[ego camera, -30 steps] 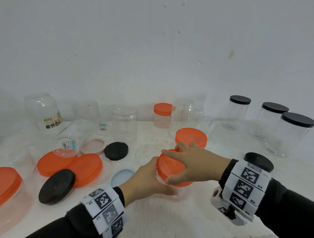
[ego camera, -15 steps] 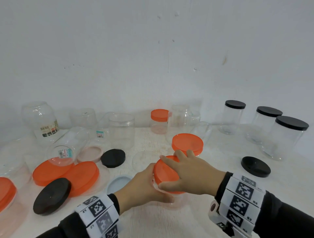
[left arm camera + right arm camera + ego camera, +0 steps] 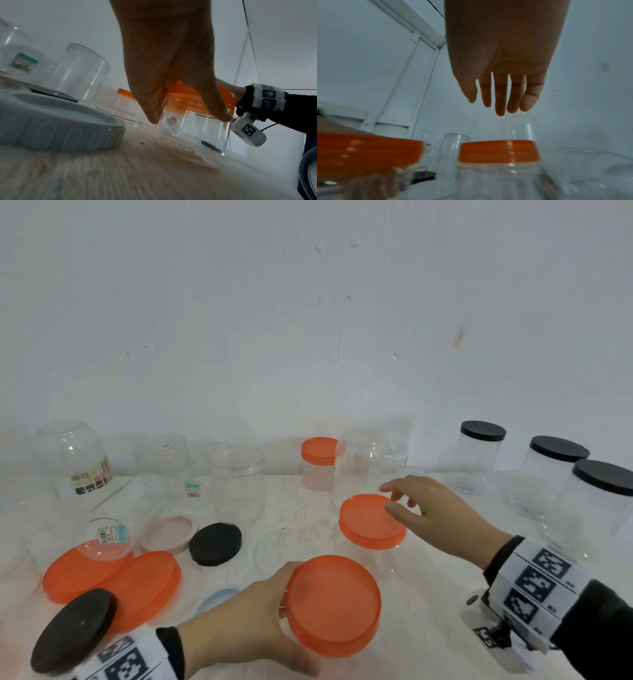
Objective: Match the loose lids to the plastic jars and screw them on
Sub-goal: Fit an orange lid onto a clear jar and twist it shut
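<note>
Table (image 3: 428, 628) is a pale wood-grain surface against a plain white wall (image 3: 308, 320), and it's pretty crowded. Biggest stuff first: three clear round jars with flat black lids (image 3: 483, 430) stand at the far right, and a row of open clear jars (image 3: 236, 481) runs along the back left, some with price stickers. A small jar with an orange cap (image 3: 319, 449) sits at the back middle.

Near left there are two big flat orange lids (image 3: 144, 587) overlapping each other, a matte black lid (image 3: 73, 633) leaning on them, another black lid (image 3: 215, 543), a pale pink one (image 3: 169, 533) and a ribbed light blue one (image 3: 219, 599) upside down just beside the left wrist.

Front and centre, the left hand (image 3: 246, 628) is wrapped around a clear plastic jar (image 3: 205, 129) with an orange lid (image 3: 333, 604) on top, thumb and fingers curled around the rim. Can't tell how tightly the lid is screwed.

Just behind it stands another orange-lidded jar (image 3: 371, 520). The right hand (image 3: 435, 508) hovers over that lid's far edge with fingers (image 3: 500, 94) loosely spread, holding nothing.
</note>
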`<state>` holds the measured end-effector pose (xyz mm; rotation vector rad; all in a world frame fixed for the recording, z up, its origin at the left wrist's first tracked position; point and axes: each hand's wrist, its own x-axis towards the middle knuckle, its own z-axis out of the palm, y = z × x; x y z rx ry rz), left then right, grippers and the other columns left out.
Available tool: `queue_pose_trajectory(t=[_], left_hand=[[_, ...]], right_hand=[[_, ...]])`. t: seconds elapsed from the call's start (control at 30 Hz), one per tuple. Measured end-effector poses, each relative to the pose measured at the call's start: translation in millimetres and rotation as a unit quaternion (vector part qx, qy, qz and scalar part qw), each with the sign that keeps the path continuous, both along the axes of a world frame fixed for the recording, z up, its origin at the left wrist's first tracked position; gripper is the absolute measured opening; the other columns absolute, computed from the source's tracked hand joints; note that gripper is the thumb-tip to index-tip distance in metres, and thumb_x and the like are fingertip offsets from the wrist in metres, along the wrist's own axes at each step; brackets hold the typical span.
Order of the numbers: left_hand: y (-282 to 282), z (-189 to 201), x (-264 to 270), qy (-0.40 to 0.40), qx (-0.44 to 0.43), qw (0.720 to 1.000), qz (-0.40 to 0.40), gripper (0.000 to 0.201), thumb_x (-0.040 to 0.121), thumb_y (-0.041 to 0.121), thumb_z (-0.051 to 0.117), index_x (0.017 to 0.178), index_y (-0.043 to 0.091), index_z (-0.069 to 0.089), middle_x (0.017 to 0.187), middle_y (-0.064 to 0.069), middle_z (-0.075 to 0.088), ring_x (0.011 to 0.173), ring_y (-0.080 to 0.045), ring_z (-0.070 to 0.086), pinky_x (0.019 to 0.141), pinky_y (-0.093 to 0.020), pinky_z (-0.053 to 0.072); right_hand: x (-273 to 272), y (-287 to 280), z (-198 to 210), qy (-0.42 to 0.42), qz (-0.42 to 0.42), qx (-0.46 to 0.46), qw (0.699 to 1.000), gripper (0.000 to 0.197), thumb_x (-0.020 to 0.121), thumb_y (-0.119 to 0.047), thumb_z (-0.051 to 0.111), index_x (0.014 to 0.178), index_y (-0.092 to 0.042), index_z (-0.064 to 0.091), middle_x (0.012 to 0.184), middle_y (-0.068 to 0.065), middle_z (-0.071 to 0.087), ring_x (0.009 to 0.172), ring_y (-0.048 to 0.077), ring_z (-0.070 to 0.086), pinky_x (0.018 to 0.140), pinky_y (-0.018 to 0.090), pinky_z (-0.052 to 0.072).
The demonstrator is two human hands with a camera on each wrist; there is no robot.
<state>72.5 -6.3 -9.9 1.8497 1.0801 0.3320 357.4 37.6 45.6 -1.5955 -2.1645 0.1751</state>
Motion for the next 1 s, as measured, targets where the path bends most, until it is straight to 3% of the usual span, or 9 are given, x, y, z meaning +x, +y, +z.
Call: queue_pose_trajectory(t=[0.07, 0.13, 0.23, 0.37, 0.47, 0.6, 0.77, 0.87, 1.0], left_hand=[[1.2, 7.2, -2.9, 0.002, -0.013, 1.0, -0.007, 0.096, 0.059, 0.045, 0.089, 0.133, 0.058, 0.029, 0.126, 0.036, 0.053, 0.119, 0.013, 0.05, 0.103, -0.015, 0.039], [4.6, 17.8, -8.1, -0.013, -0.032, 0.999, -0.02, 0.092, 0.063, 0.036, 0.088, 0.136, 0.051, 0.033, 0.132, 0.029, 0.053, 0.124, 0.007, 0.049, 0.106, -0.021, 0.039], [15.2, 38.2, -21.3, -0.036, -0.042, 0.998, -0.005, 0.092, 0.063, 0.023, 0.089, 0.135, 0.046, 0.036, 0.129, 0.028, 0.056, 0.122, 0.005, 0.053, 0.096, -0.011, 0.043], [50.3, 54.4, -31.3, -0.05, 0.042, 0.991, 0.115, 0.088, 0.055, 0.009, 0.093, 0.128, 0.028, 0.048, 0.114, 0.014, 0.069, 0.104, 0.006, 0.063, 0.084, -0.01, 0.047], [83.6, 58.0, -21.2, -0.058, 0.092, 0.982, 0.155, 0.078, 0.058, 0.014, 0.092, 0.123, 0.034, 0.053, 0.111, 0.019, 0.069, 0.104, 0.002, 0.064, 0.083, -0.014, 0.049], [123.8, 48.3, 8.5, -0.05, 0.134, 0.97, 0.198, 0.059, 0.062, 0.023, 0.092, 0.11, 0.038, 0.062, 0.102, 0.02, 0.072, 0.096, 0.003, 0.065, 0.084, -0.023, 0.049], [164.6, 24.4, 36.9, 0.003, 0.114, 0.957, 0.268, 0.087, 0.056, 0.037, 0.093, 0.132, 0.023, 0.051, 0.119, 0.004, 0.065, 0.113, -0.017, 0.059, 0.1, -0.04, 0.047], [179.0, 12.4, 45.8, 0.016, 0.097, 0.947, 0.307, 0.096, 0.058, 0.04, 0.092, 0.137, 0.016, 0.042, 0.124, 0.0, 0.059, 0.115, -0.019, 0.055, 0.099, -0.038, 0.046], [184.9, 3.6, 51.5, 0.032, 0.084, 0.932, 0.351, 0.102, 0.061, 0.04, 0.09, 0.137, 0.008, 0.031, 0.126, -0.005, 0.053, 0.112, -0.022, 0.051, 0.085, -0.03, 0.042]], right_hand=[[18.5, 19.0, -6.7, -0.02, -0.036, -0.021, 0.999, 0.032, 0.097, -0.036, 0.051, 0.128, -0.029, 0.055, 0.112, -0.013, 0.055, 0.099, 0.007, 0.043, 0.081, 0.019, 0.033], [31.2, 36.4, -15.1, -0.057, -0.056, -0.048, 0.996, 0.036, 0.097, -0.032, 0.051, 0.133, -0.027, 0.05, 0.126, -0.007, 0.052, 0.112, 0.014, 0.042, 0.089, 0.024, 0.035], [41.1, 57.9, -21.6, -0.108, -0.043, -0.08, 0.99, 0.05, 0.093, -0.021, 0.053, 0.141, -0.03, 0.04, 0.14, -0.009, 0.041, 0.122, 0.018, 0.035, 0.099, 0.029, 0.035], [44.4, 77.4, -21.5, -0.21, 0.016, -0.143, 0.967, 0.079, 0.08, -0.005, 0.05, 0.147, -0.04, 0.026, 0.154, -0.013, 0.021, 0.136, 0.018, 0.02, 0.106, 0.039, 0.027], [45.5, 84.8, -25.0, -0.252, 0.048, -0.161, 0.953, 0.09, 0.077, 0.001, 0.049, 0.149, -0.043, 0.017, 0.158, -0.017, 0.011, 0.143, 0.018, 0.01, 0.11, 0.043, 0.021], [48.6, 89.7, -33.3, -0.287, 0.064, -0.124, 0.948, 0.093, 0.079, -0.016, 0.066, 0.148, -0.047, 0.013, 0.155, -0.013, 0.013, 0.141, 0.021, 0.01, 0.109, 0.044, 0.021], [57.1, 88.9, -38.5, -0.311, 0.076, -0.079, 0.944, 0.092, 0.076, -0.034, 0.074, 0.145, -0.048, 0.016, 0.152, -0.009, 0.013, 0.141, 0.022, 0.009, 0.111, 0.047, 0.02], [65.3, 86.0, -40.4, -0.314, 0.086, -0.075, 0.942, 0.092, 0.075, -0.038, 0.076, 0.145, -0.043, 0.017, 0.155, -0.015, 0.011, 0.144, 0.018, 0.003, 0.113, 0.051, 0.015], [74.8, 81.0, -42.2, -0.307, 0.087, -0.075, 0.945, 0.091, 0.077, -0.041, 0.074, 0.146, -0.034, 0.015, 0.153, -0.021, 0.019, 0.146, 0.013, 0.001, 0.114, 0.052, 0.009]])
